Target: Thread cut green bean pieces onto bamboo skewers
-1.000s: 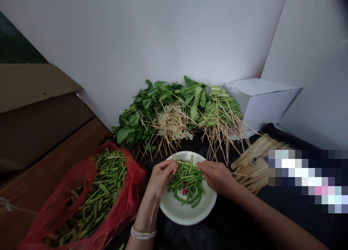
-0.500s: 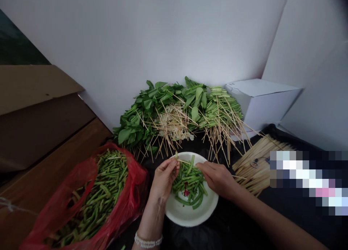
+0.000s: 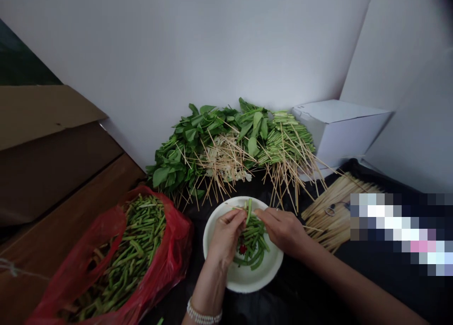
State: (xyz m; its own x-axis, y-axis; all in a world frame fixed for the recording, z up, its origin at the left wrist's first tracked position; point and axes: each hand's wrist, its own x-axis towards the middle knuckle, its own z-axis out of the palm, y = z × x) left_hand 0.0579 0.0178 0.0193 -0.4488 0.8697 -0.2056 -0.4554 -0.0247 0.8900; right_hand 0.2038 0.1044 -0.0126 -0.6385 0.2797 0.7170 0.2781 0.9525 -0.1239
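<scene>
In the middle of the head view, a white bowl [image 3: 255, 286] holds cut green beans [image 3: 255, 237]. Over its left side my left hand [image 3: 226, 235] is closed in a pinch at a short piece of green bean [image 3: 245, 205], mostly covered by the fingers. A thin bamboo skewer [image 3: 234, 207] has its tip showing left of those fingertips. My right hand [image 3: 286, 230] is closed around the skewer's other part at the bowl's right edge. The two hands' fingertips are close together. Most of the skewer is hidden by the hands.
A red plastic bag [image 3: 177, 249] of green beans [image 3: 141, 235] stands left. Behind the bowl lie leafy greens [image 3: 170, 167], skewered pale slices [image 3: 222, 157] and skewered green stalks [image 3: 288, 138]. Loose skewers [image 3: 332, 212] with scissors [image 3: 330, 210] lie right, before a white box [image 3: 348, 131].
My left hand has moved right, bringing the piece of green bean closer to my right hand. The skewer's tip now sticks out past the left fingers. My right hand has hardly moved.
</scene>
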